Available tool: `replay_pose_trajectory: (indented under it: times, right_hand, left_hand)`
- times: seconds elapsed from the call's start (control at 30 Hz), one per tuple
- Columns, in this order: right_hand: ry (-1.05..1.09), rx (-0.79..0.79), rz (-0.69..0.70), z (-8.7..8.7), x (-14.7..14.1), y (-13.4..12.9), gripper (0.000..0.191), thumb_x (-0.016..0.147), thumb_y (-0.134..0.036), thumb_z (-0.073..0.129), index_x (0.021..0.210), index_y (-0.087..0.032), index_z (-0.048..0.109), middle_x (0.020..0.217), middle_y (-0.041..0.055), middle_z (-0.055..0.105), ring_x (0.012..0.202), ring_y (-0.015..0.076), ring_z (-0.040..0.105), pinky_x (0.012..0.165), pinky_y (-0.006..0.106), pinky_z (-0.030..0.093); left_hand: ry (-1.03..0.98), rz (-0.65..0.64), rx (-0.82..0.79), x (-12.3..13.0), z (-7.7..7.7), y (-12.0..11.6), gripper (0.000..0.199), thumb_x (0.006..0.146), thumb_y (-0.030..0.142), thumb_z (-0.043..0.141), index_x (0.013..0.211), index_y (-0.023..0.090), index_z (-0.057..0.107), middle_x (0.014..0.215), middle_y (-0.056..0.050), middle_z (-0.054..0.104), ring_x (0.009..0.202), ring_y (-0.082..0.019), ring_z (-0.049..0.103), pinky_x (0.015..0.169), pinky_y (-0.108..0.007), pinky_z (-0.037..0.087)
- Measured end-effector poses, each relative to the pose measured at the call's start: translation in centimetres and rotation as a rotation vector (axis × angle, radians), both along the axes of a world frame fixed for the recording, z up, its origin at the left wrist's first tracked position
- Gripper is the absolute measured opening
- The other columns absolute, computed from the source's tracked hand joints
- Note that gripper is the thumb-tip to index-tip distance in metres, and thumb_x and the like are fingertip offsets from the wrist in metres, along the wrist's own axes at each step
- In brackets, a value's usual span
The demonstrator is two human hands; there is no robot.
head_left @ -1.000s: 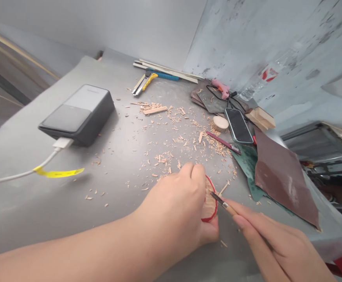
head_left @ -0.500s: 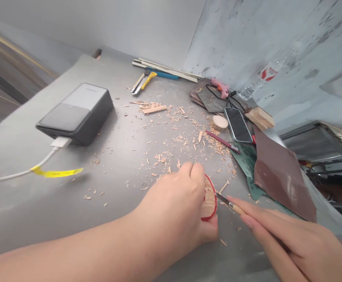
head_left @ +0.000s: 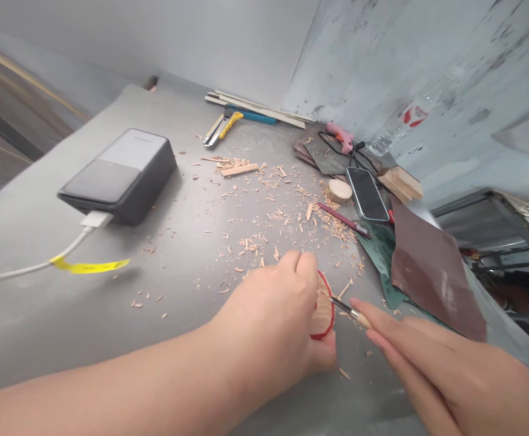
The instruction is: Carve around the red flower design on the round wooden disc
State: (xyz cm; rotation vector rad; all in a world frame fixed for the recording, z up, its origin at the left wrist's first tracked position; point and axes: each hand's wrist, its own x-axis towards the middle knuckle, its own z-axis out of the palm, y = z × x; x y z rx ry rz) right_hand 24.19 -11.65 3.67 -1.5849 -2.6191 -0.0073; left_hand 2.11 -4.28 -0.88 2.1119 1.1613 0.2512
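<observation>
My left hand (head_left: 282, 315) is closed around a piece of wood with a red rim (head_left: 322, 309), pressing it near the tabletop. Its pale face is rough with cut marks, and the hand covers most of it. In my right hand (head_left: 446, 363) is a carving chisel (head_left: 353, 312) with a metal shaft and a light wooden handle, pinched between thumb and fingers. The chisel's tip touches the wood's face just inside the right part of the red rim. Wood shavings (head_left: 250, 245) lie scattered on the grey table beyond my left hand.
A power bank (head_left: 119, 172) with a white cable stands at left. Farther back lie a yellow utility knife (head_left: 223, 127) and thin wooden strips (head_left: 264, 109). Along the right are a phone (head_left: 367, 195), a round wood slice (head_left: 339, 191), a dark red pen-like tool (head_left: 342, 219) and brown sandpaper (head_left: 432, 272).
The chisel tip has shifted slightly left, farther over the red rim onto the wood's face, with my right hand following. My left hand keeps its hold almost unmoved.
</observation>
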Motion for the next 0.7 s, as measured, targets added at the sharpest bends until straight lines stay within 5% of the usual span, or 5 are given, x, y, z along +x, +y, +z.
replay_pose_trajectory:
  times: [0.17, 0.7]
  right_hand:
    - [-0.060, -0.037, 0.114, 0.0, -0.5, 0.3, 0.038, 0.103, -0.015, 0.040, 0.128, -0.015, 0.069, 0.085, 0.0064, 0.081, 0.078, 0.0214, 0.082, 0.061, 0.025, 0.068]
    - [0.183, -0.081, -0.069, -2.6, -1.2, -0.9, 0.036, 0.103, -0.018, 0.046, 0.129, -0.020, 0.070, 0.121, 0.0068, 0.081, 0.103, 0.0197, 0.081, 0.087, 0.026, 0.067]
  left_hand:
    - [0.014, 0.002, -0.010, -0.1, 0.3, 0.1, 0.025, 0.075, 0.035, 0.061, 0.095, 0.022, 0.054, 0.095, -0.007, 0.066, 0.069, -0.027, 0.067, 0.062, -0.040, 0.054]
    - [0.010, -0.012, -0.095, -0.2, 0.9, 0.3, 0.028, 0.074, 0.034, 0.062, 0.098, 0.021, 0.055, 0.098, -0.006, 0.066, 0.075, -0.027, 0.068, 0.065, -0.039, 0.052]
